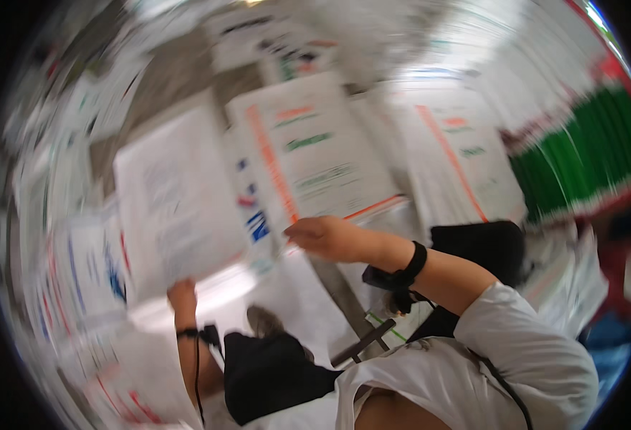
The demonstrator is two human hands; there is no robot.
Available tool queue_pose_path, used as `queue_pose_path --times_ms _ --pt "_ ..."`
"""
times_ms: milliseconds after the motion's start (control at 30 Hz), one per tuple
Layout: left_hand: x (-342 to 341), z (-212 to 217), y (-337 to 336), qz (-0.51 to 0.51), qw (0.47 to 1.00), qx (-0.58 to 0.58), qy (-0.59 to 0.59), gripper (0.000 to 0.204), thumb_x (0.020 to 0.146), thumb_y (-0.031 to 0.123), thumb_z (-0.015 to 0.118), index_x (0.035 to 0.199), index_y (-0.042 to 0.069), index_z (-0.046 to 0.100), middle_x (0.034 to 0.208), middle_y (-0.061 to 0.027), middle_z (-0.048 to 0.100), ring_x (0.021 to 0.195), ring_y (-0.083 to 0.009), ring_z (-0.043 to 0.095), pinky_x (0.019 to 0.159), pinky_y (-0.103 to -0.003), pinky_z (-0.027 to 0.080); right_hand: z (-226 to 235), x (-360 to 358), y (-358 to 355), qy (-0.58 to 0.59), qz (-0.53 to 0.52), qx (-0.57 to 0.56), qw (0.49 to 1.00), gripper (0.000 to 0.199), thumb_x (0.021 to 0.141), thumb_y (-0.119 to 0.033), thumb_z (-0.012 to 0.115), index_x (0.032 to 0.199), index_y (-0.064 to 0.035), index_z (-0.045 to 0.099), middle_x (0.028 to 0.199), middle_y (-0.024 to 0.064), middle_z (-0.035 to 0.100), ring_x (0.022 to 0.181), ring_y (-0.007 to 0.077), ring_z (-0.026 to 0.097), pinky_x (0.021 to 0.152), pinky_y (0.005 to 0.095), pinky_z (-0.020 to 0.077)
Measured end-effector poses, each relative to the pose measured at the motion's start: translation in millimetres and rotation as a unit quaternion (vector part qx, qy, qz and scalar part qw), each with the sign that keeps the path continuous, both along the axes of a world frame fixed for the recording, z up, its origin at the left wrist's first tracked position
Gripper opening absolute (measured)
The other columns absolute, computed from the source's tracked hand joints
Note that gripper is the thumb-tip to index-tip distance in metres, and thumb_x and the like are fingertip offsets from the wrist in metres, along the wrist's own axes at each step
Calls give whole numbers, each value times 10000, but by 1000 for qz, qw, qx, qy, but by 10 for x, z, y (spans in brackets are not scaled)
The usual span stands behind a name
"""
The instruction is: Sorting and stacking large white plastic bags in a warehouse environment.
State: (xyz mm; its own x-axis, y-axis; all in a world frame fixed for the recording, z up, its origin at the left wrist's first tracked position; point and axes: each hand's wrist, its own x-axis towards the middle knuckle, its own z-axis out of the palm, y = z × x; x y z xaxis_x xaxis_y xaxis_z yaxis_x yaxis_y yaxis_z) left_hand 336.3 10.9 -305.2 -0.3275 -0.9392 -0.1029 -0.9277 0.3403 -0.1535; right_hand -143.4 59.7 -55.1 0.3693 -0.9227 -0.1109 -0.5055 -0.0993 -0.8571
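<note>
My left hand (181, 292) is closed at the near edge of a plain white woven sack (179, 193), which lies flat on the left with faint print showing. My right hand (322, 236) reaches across, fingers pressed together, over the near left corner of a white sack with an orange stripe (344, 161). Whatever those fingers may hold is hidden and blurred. Between the two sacks shows a strip of another sack with blue print (258, 228). Dark bands with cords sit on both wrists.
Another orange-striped sack (459, 158) lies to the right. Beyond it stands a row of green-and-white folded sacks (580, 158). Sacks with blue and red print (79, 265) lie at the left. A dark metal bar (364, 344) is close to my legs, and a shoe (265, 320) shows below.
</note>
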Motion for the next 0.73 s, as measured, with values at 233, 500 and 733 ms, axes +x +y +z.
queue_pose_path --times_ms 233,500,733 --pt "-151 1695 -937 152 835 141 510 347 946 122 593 1267 -5 635 1235 -120 670 1071 -185 639 903 -290 509 2228 -1286 1246 -120 -126 -164 971 311 1041 -233 556 1241 -13 647 1148 105 701 1044 172 660 948 323 511" --pt "-2337 5068 -46 -1 865 15 501 450 1058 299 499 1372 -20 542 1275 -159 634 1183 -234 611 994 -343 504 1666 -3467 2569 -449 -456 -179 747 329 1022 -198 526 1263 5 624 1089 125 708 987 210 692 920 329 532" --pt "-3127 4827 -171 -106 894 79 428 406 1064 241 499 1360 -31 554 1298 -197 613 1178 -287 613 1043 -392 498 -1260 -4532 3499 -332 -807 30 487 354 966 -264 613 1274 -91 624 1095 99 697 979 263 688 835 362 541"
